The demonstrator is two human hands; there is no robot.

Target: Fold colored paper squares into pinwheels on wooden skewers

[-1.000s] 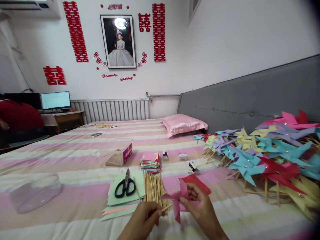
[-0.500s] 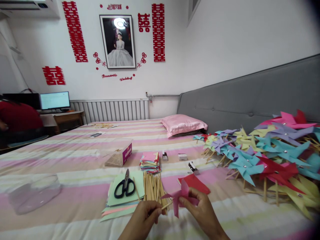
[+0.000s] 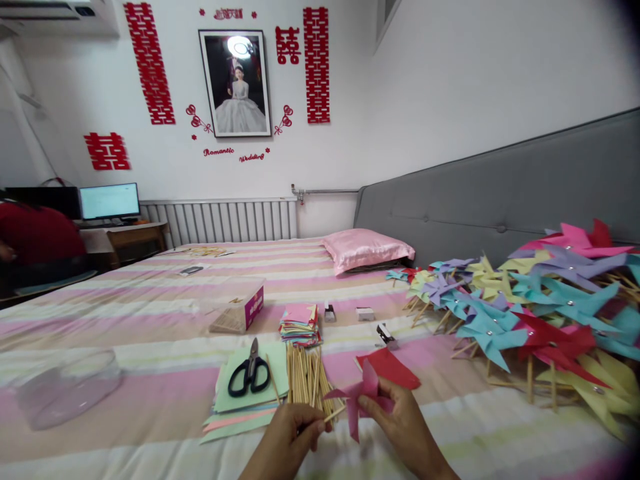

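In my right hand (image 3: 397, 423) is a pink paper pinwheel (image 3: 361, 395), pinched between thumb and fingers. My left hand (image 3: 299, 430) grips a thin wooden stick (image 3: 335, 414), whose tip points at the pinwheel's side; whether the two are joined I cannot tell. Just beyond my hands lies a bundle of wooden sticks (image 3: 303, 373). Left of it, black-handled scissors (image 3: 249, 377) rest on a stack of coloured paper sheets (image 3: 235, 413). A red paper piece (image 3: 393, 369) lies right behind the pinwheel.
Many finished pinwheels (image 3: 545, 320) are heaped at the right. Small paper squares (image 3: 300, 320), a stapler-like metal tool (image 3: 385, 335), a small white box (image 3: 365, 313) and a clear container (image 3: 70, 390) lie on the striped bed. A person in red (image 3: 40, 233) sits at the far left.
Almost nothing differs. The pinwheel has tilted very slightly in my right hand, and my left hand with the stick has shifted a touch to the right and down.
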